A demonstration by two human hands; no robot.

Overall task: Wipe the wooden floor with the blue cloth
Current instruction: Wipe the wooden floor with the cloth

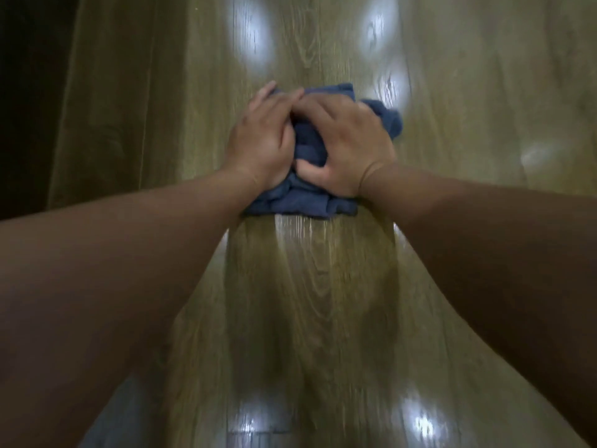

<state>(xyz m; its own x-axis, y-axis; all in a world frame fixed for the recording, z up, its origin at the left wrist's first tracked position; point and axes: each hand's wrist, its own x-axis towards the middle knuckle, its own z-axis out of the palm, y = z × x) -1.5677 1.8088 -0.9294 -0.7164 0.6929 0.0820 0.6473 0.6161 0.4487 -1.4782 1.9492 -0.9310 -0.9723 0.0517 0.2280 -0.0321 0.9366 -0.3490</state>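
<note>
We press our left hand (261, 137) and right hand (350, 145), fingers flat, onto the bunched blue cloth (303, 202) on the wooden floor (316, 286).

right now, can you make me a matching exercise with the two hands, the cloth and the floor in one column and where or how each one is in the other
Things
1. left hand
2. right hand
3. blue cloth
4. wooden floor

Places or states
A. bunched up, pressed down under both hands
B. glossy, with pale patches of reflected light
C. on the right part of the cloth, thumb pointing toward its middle
D. on the left part of the cloth

Pairs: 1-D, 2-C, 3-A, 4-B
</note>
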